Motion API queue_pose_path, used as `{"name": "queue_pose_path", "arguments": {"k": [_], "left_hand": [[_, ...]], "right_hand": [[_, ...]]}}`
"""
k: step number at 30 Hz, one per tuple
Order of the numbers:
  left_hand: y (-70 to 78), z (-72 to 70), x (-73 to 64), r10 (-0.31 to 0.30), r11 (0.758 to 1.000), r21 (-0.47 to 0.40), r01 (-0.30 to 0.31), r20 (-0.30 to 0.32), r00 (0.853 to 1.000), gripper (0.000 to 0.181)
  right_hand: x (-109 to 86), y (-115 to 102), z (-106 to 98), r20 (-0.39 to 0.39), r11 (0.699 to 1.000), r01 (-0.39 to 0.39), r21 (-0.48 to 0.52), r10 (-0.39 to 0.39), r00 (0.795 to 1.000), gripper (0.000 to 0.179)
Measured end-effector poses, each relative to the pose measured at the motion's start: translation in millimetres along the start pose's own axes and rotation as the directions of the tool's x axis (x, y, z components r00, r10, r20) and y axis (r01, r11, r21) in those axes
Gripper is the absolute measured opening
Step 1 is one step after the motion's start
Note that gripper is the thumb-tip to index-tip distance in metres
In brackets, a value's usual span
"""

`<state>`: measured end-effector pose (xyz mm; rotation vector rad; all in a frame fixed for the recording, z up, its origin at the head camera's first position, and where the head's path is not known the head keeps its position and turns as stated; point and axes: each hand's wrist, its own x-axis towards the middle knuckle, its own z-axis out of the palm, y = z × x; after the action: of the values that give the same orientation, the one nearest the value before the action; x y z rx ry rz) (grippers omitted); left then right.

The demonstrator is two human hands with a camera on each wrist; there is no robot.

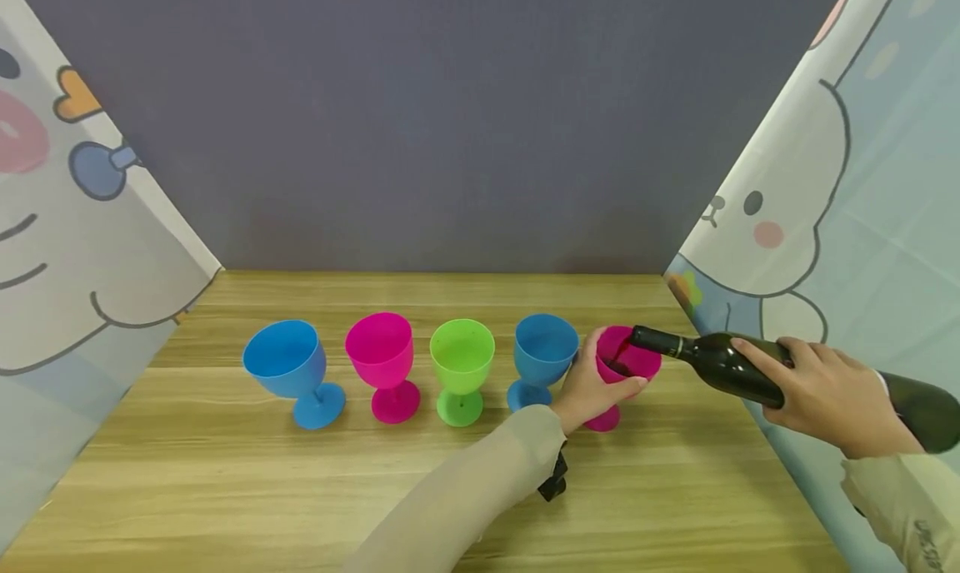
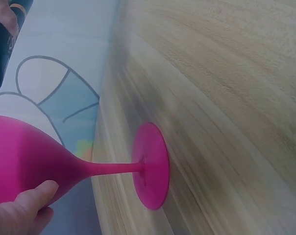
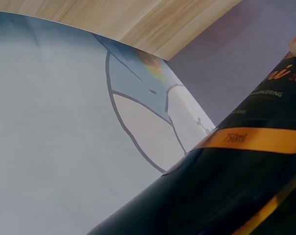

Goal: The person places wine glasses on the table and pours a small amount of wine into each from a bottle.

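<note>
At the right end of a row of plastic goblets, my left hand (image 1: 588,390) holds a pink goblet (image 1: 639,360) by its bowl, fingers and thumb around opposite sides. The goblet's round foot (image 2: 152,166) is at the tabletop in the left wrist view. My right hand (image 1: 832,398) grips a dark wine bottle (image 1: 723,363) round its body, tipped with its mouth over the goblet's rim. Dark red liquid runs from the mouth into the bowl, where some has pooled. An orange band marked 750ml (image 3: 251,139) crosses the bottle in the right wrist view.
Left of the held goblet stand a blue goblet (image 1: 546,348), a green goblet (image 1: 462,356), a pink goblet (image 1: 380,352) and another blue goblet (image 1: 287,361). The wooden table (image 1: 262,490) meets a grey back panel (image 1: 450,140); cartoon-printed panels (image 1: 892,223) flank both sides.
</note>
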<state>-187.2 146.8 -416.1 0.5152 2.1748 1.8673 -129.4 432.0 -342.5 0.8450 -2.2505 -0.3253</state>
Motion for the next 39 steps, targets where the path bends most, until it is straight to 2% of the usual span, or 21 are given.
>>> {"name": "queue_pose_path", "arguments": {"k": [13, 18, 24, 27, 34, 39], "left_hand": [[-0.7, 1.9, 1.0, -0.001, 1.0, 0.006, 0.001, 0.003, 1.0, 0.079], [-0.8, 2.3, 1.1, -0.004, 1.0, -0.001, 0.004, -0.007, 1.0, 0.078], [-2.6, 4.0, 2.6, -0.007, 1.0, -0.008, 0.006, -0.033, 0.999, 0.075], [-3.0, 4.5, 3.0, -0.018, 1.0, -0.005, 0.018, -0.043, 0.999, 0.076], [-0.5, 4.8, 3.8, -0.035, 0.999, 0.019, 0.037, -0.069, 0.997, 0.08], [1.2, 5.2, 3.2, -0.044, 0.998, 0.039, 0.047, -0.058, 0.997, 0.088]], "right_hand": [[-3.5, -4.1, 0.1, 0.005, 0.999, -0.025, 0.025, 0.025, 1.0, 0.066], [-6.6, -8.6, 3.3, 0.034, 0.996, -0.077, 0.055, 0.075, 0.997, 0.073], [-11.3, -16.3, 9.2, 0.088, 0.982, -0.17, 0.087, 0.162, 0.983, 0.078], [-13.1, -21.6, 13.8, 0.072, 0.973, -0.21, 0.096, 0.204, 0.976, 0.078], [-11.5, -30.3, 23.6, 0.02, 0.962, -0.252, 0.103, 0.251, 0.968, 0.082], [-10.1, -34.8, 24.3, 0.029, 0.939, -0.323, 0.116, 0.322, 0.946, 0.089]]}}
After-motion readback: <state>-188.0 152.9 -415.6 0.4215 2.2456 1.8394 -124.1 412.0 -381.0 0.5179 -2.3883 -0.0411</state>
